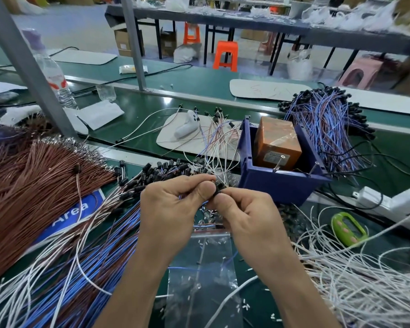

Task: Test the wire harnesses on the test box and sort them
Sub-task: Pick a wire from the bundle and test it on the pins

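Zip bag (pixel 206 261) lies under the wrists on the table (pixel 137 110). Left grip (pixel 168 204) and right grip (pixel 246 214) are closed, both pinching one harness (pixel 217 187) just before the blue bin (pixel 279 183) holding the test box (pixel 277 143). Brown wires (pixel 21 181) lie left, white wires (pixel 365 275) right, and a blue bundle (pixel 327 121) behind the bin.

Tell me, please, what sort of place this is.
Probably a wire-harness factory line: heaped wire harnesses beside a green conveyor belt, an orange test box in a blue bin, and more workbenches behind.
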